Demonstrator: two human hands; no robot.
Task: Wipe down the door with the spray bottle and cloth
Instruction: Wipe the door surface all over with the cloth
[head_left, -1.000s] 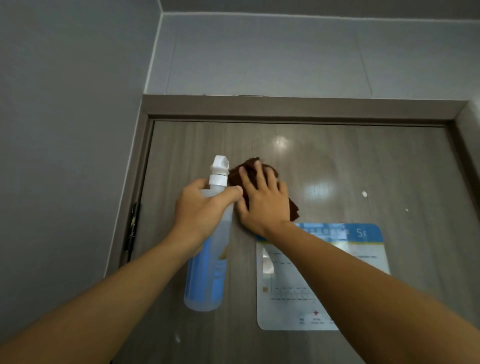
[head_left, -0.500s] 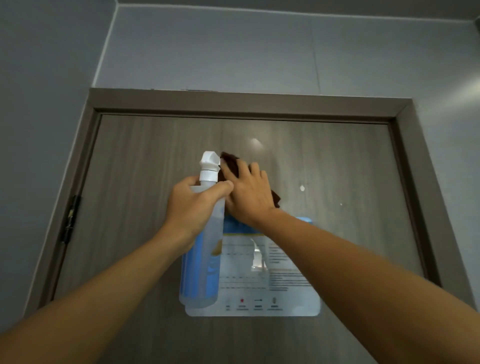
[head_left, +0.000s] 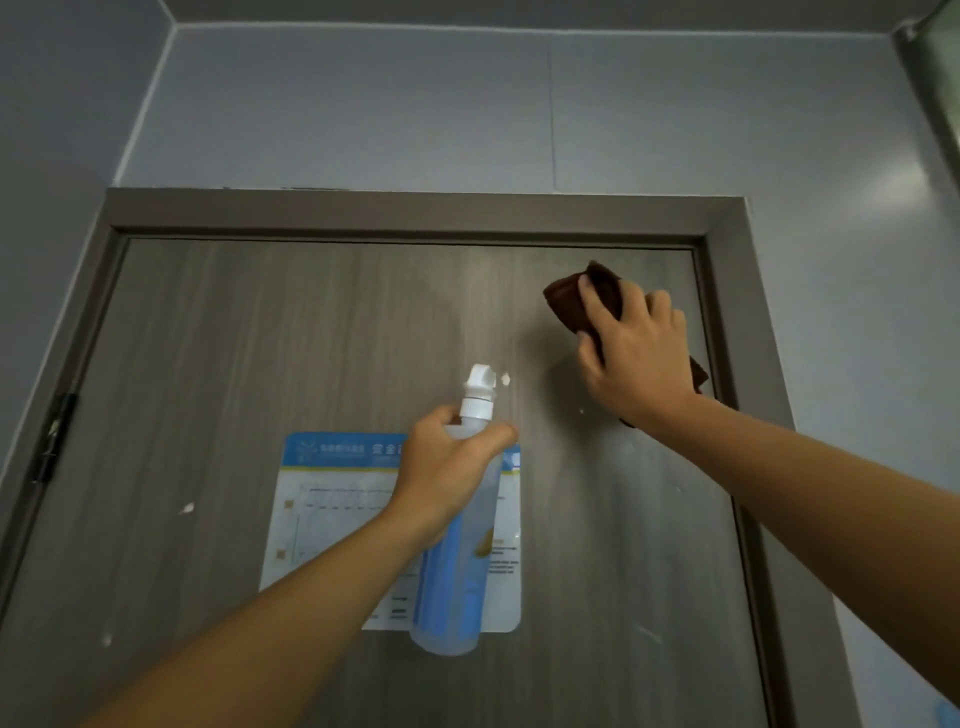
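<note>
Door (head_left: 260, 338): grey-brown wood-grain laminate, slight sheen, fills centre and lower frame inside a darker flat frame (head_left: 415, 210). A few small white specks on the panel, one just right of the bottle nozzle, others lower left. Black hinge (head_left: 52, 436) on the left edge.

Spray bottle (head_left: 457, 571): translucent plastic, bluish label, clear liquid inside, white nozzle on top. Sits centre frame, roughly upright, nozzle up, in front of the door. Cannot tell whether it touches the panel.

Cloth (head_left: 576, 301): dark brown, soft, bunched. Upper right of the door, near the frame corner, flat against the panel. A bit of it sticks out below the hand, near the right door edge.

Left hand (head_left: 441, 473): wrapped around the bottle neck and shoulder, thumb on the right side, forearm coming up from lower left.

Right hand (head_left: 634, 358): palm on the cloth, fingers curled over it and gripping, pressing it to the door. Forearm enters from the right edge, extended up.

Poster (head_left: 332, 519): glossy laminated sheet, blue header, rounded corners, stuck centre-low on the door, partly behind bottle and left arm. Text too blurred to read.

Walls (head_left: 363, 104): smooth pale grey-blue panels.
</note>
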